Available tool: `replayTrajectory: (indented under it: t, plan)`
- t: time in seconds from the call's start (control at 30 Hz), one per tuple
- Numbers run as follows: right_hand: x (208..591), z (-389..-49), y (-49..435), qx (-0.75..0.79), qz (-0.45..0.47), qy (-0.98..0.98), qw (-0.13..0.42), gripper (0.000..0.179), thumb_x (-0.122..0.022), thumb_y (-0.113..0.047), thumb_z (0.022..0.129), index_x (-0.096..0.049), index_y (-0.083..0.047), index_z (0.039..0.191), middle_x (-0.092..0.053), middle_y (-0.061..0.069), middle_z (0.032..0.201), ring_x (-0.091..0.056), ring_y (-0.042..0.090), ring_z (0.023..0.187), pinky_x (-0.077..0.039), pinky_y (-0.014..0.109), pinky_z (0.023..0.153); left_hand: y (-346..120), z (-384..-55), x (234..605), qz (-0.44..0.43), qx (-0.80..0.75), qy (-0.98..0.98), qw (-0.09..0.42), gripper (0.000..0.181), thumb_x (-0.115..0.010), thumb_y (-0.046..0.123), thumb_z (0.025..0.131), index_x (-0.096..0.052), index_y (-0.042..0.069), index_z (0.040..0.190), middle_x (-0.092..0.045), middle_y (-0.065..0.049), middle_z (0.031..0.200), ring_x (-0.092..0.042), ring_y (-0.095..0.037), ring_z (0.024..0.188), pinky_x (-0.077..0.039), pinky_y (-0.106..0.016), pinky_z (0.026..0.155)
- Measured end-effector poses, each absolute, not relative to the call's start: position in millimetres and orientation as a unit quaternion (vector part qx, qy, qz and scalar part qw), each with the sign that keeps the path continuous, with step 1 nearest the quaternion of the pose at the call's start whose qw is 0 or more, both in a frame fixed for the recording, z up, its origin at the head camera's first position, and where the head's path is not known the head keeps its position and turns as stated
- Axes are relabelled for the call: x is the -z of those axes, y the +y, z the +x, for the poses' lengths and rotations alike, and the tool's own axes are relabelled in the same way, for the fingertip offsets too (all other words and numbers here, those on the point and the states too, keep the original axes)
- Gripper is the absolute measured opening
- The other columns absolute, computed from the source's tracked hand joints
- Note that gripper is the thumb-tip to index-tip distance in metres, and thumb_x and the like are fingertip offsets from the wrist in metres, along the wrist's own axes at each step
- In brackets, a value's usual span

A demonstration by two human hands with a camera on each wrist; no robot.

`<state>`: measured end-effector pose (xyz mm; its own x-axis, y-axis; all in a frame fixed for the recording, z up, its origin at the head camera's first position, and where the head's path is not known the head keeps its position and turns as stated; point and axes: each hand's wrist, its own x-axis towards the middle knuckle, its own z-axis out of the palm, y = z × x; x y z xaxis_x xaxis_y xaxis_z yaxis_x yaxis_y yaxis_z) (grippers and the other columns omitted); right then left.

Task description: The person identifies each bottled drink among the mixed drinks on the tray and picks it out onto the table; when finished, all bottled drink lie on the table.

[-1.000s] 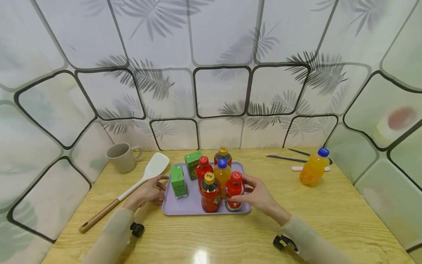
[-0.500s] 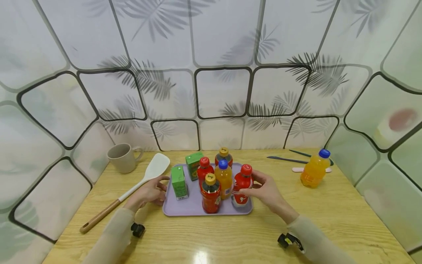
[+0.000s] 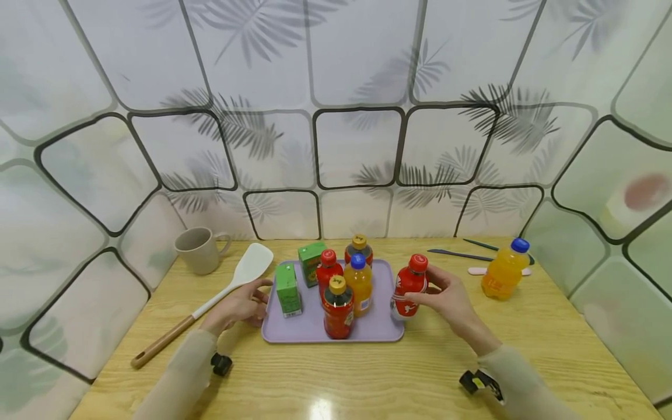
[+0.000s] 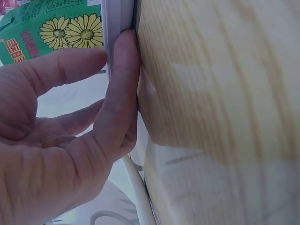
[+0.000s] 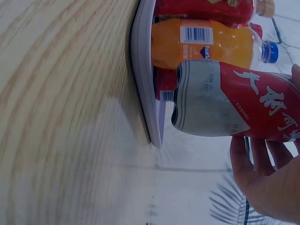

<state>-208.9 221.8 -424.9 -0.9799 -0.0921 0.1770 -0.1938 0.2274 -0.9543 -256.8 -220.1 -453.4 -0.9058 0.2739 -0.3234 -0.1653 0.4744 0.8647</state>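
My right hand (image 3: 454,303) grips a red and white plastic drink bottle (image 3: 409,286), thumb in front and fingers behind. The bottle is slightly tilted and raised off the lilac tray (image 3: 383,333) at its right edge; in the right wrist view its white base (image 5: 197,98) hangs free. At the tray's left edge my left hand (image 3: 238,304) pinches the rim (image 4: 110,51) with thumb and finger. On the tray stand green drink cartons (image 3: 288,291), dark bottles with gold caps (image 3: 338,312), another red bottle (image 3: 325,273) and an orange drink bottle (image 3: 360,287).
A grey mug (image 3: 198,254) and a white spatula (image 3: 252,263) with a wooden handle lie on the left. To the right stands another orange drink bottle (image 3: 501,274), near a dark thin utensil (image 3: 459,254) and a pink-handled one (image 3: 476,270).
My right hand has lifted the red bottle from the tray's front right corner and carried it rightward to the tray's edge. The left hand has stayed at the tray.
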Motion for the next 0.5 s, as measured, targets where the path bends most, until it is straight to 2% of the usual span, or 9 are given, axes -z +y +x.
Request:
replayTrajectory:
  t: [0.5]
  plan:
    - [423,-203,261,-0.596,0.064,-0.797,0.076,0.066,-0.077,-0.016,0.083,-0.049,-0.003,0.142,-0.062,-0.027,0.113,-0.058,-0.004,0.105,-0.051,0.011,0.086,-220,-255,452,0.033,-0.513,0.832,0.211,0.076,-0.055,-0.012,0.076,-0.034,0.004,0.147,-0.048,-0.021,0.113,-0.061,-0.024,0.08,-0.061,-0.039,0.064]
